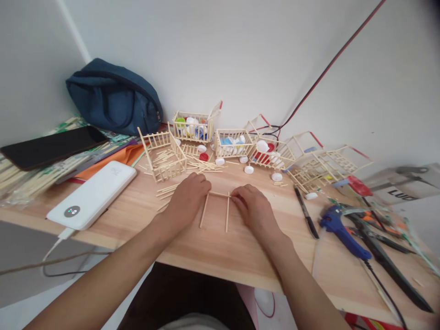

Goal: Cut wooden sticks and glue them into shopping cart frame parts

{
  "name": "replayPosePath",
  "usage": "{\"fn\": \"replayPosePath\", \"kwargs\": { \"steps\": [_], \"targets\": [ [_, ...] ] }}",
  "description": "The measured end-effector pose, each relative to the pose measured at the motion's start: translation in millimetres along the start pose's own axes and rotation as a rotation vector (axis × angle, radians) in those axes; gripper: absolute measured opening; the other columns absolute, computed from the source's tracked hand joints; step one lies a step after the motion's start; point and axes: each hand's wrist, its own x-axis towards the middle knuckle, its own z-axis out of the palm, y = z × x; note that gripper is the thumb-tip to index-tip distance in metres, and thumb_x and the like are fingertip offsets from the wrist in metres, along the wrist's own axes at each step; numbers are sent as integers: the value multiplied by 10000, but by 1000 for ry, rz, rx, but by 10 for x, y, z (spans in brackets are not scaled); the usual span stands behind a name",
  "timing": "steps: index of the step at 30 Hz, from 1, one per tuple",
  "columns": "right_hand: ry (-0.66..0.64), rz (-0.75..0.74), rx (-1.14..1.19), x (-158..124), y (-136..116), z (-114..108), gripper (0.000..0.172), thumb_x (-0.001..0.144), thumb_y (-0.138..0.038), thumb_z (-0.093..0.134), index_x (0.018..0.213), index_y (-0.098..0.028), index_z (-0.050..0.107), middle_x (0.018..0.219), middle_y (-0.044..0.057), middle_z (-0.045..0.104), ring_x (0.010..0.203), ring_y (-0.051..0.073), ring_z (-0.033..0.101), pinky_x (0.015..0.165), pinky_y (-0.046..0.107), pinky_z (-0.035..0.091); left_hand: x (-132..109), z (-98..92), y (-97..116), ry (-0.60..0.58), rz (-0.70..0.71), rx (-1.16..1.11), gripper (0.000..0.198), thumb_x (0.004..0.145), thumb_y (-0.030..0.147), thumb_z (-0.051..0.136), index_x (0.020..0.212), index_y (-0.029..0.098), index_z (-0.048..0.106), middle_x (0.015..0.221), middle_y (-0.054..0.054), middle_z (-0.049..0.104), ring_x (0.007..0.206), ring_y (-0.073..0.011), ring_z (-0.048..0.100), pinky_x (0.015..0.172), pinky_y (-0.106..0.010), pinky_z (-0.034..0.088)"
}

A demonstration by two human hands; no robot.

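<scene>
Between my hands, low over the wooden table, is a three-sided frame of thin wooden sticks (220, 194): one crosspiece at the far side and two longer sticks running toward me. My left hand (190, 198) pinches its left far corner, the fingertips partly hidden by the hand itself. At the right far corner, my right hand (252, 204) grips the crosspiece end between thumb and fingers. Just beyond my left hand stands an open stick basket (165, 158). Loose sticks (208, 166) lie scattered behind the frame.
Small stick carts (233, 143) filled with bottle caps line the back. A white power bank (92, 195), black phone (55, 146) and blue bag (115, 98) are on the left. A black pen (305, 213), blue glue gun (343, 231) and its cord lie right.
</scene>
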Motion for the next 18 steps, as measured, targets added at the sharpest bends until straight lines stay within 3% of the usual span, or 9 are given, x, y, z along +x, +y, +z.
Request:
{"fn": "replayPosePath", "kwargs": {
  "steps": [4, 9, 14, 18],
  "targets": [
    [43, 1, 14, -48, -68, -112, 112, 901, -193, 522, 942, -200, 627, 948, 64, 638, 870, 207, 596, 772, 324, 454, 2, 27, -19, -2, 5, 44, 238, 944, 205, 423, 819, 166, 623, 886, -74, 592, 884, -227, 500, 798, -362, 430],
    [258, 113, -70, -386, -114, -722, 187, 905, -310, 514, 1044, -244, 619, 1016, 60, 646, 806, 191, 613, 732, 321, 471, 9, 73, -67, 10, 38, 79, 224, 923, 168, 435, 789, 167, 615, 863, -78, 603, 864, -228, 513, 802, -370, 435],
    [446, 502, -328, -1006, 431, -1304, 285, 866, -426, 477, 979, -230, 649, 979, 81, 665, 713, 201, 615, 678, 337, 465, 30, 27, -45, 33, 65, 94, 232, 899, 165, 448, 729, 189, 605, 817, -66, 617, 833, -232, 533, 795, -382, 426],
    [314, 739, -441, -1448, 998, -1396, 310, 793, -446, 518, 917, -197, 655, 924, 101, 686, 747, 243, 639, 683, 361, 477, 50, -23, -15, 31, 86, 102, 254, 886, 167, 430, 705, 201, 605, 788, -65, 622, 810, -242, 538, 778, -386, 425]
  ]
}}
